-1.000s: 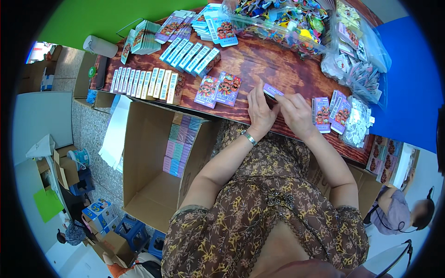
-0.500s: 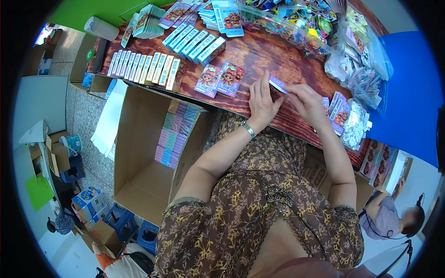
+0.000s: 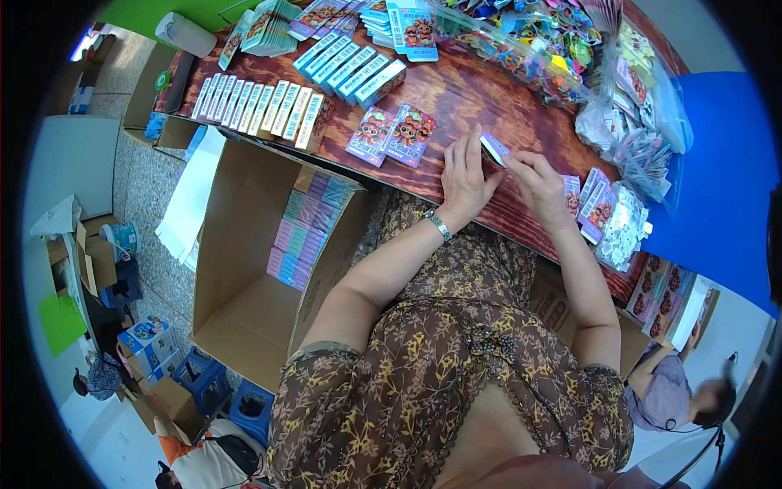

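Above the table's near edge, my left hand grips a small purple-and-white card box from its left side. My right hand has its fingers closed at the box's upper right end, by the flap. Most of the box is hidden behind my fingers. Just left of my hands, two purple printed boxes lie face up, one overlapping the other. To the right of my right hand, more purple boxes lean together beside a pile of small silvery-white packets.
A row of upright boxes and a blue row stand on the left. Beyond are stacks of flat cartons and a clear bin of colourful pieces. An open cardboard box sits below the table edge. People are farther off.
The view has shifted slightly. My hands stay on the small box; its purple end now shows tilted, with my right fingers still at it.
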`<action>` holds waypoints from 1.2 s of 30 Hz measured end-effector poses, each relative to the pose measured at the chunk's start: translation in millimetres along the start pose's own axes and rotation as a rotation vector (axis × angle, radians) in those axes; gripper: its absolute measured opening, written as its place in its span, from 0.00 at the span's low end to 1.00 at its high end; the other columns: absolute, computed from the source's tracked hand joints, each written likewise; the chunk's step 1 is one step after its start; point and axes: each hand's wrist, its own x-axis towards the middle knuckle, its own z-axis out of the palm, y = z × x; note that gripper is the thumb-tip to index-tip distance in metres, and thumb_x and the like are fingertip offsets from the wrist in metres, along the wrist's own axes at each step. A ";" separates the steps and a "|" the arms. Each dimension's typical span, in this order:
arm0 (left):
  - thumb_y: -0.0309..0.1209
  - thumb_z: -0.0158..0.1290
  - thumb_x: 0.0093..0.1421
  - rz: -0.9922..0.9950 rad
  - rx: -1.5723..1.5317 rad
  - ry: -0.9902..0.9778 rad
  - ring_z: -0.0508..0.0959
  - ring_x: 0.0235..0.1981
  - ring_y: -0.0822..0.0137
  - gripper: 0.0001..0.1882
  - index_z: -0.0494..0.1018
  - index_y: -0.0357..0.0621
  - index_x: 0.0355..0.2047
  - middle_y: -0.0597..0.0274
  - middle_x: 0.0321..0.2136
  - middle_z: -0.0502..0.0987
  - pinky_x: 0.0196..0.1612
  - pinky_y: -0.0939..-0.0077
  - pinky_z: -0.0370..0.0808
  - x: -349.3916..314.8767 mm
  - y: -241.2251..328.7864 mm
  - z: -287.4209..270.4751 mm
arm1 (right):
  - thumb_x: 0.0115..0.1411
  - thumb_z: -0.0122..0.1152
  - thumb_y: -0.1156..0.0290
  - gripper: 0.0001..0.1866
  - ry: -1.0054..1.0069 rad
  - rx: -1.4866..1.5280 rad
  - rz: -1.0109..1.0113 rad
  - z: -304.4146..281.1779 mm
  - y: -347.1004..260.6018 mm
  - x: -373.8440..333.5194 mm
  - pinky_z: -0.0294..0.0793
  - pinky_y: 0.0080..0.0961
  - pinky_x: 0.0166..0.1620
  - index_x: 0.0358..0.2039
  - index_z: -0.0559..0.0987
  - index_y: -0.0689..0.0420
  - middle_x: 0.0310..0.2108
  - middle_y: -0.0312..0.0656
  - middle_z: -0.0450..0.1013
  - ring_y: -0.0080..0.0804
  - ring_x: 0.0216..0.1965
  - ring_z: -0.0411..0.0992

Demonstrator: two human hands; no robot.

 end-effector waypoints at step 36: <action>0.25 0.71 0.42 0.079 0.024 0.038 0.71 0.54 0.44 0.50 0.61 0.41 0.66 0.46 0.54 0.70 0.56 0.53 0.71 -0.9 -2.0 -4.1 | 0.56 0.67 0.67 0.14 -0.296 -0.142 0.079 -17.0 -17.9 44.5 0.79 0.41 0.38 0.42 0.79 0.55 0.38 0.42 0.74 0.47 0.38 0.77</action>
